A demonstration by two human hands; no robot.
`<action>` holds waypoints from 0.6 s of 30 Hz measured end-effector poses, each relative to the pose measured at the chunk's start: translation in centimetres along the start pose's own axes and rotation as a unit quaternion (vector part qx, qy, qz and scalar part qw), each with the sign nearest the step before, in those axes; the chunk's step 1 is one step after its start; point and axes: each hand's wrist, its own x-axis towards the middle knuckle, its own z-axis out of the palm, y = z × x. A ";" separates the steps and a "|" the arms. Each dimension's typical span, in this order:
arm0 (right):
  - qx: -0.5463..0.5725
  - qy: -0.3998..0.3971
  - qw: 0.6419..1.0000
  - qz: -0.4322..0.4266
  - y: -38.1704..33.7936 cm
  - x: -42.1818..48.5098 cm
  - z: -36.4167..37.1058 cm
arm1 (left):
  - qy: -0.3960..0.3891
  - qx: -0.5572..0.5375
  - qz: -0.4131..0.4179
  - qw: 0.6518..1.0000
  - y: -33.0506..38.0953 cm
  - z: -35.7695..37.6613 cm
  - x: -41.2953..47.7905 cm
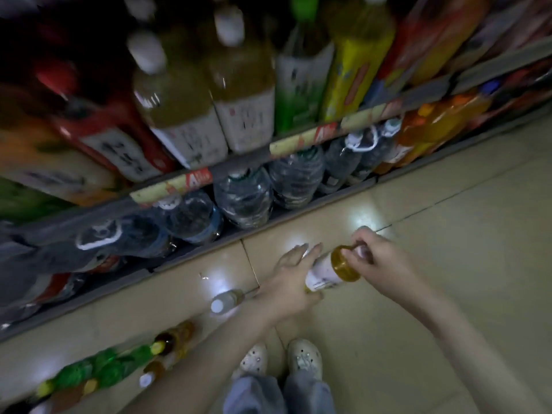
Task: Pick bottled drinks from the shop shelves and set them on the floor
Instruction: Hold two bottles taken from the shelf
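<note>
Over the floor (pixel 454 240) tiles, near the bottom shelf (pixel 301 215) front edge: amber bottle (pixel 327 271) held tilted between both hands. Left hand (pixel 294 283) wraps the white-label body, fingers only loosely bent. Right hand (pixel 378 261) pinches the amber end. White-cap bottle (pixel 224 301) on the floor beside the left wrist. Bottle group (pixel 119 361) towards the floor's lower-left corner.
</note>
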 end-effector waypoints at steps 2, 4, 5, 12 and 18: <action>0.043 0.009 0.999 -0.020 -7.0 -2.5 -6.7 | 0.017 0.008 0.007 1.000 5.6 -5.6 -3.5; 0.085 0.047 0.994 -0.040 -13.2 -4.8 -12.8 | 0.056 0.009 0.019 0.998 10.8 -11.2 -7.4; 0.114 0.073 0.990 -0.046 -15.9 -5.8 -15.6 | 0.072 0.012 0.031 0.997 13.0 -13.9 -9.3; 0.176 0.059 0.979 -0.082 -28.3 -9.7 -26.4 | 0.169 -0.058 0.083 0.980 25.2 -27.8 -18.8; 0.230 0.143 0.954 -0.126 -34.7 -8.9 -31.2 | 0.257 0.005 0.134 0.957 33.4 -34.3 -21.3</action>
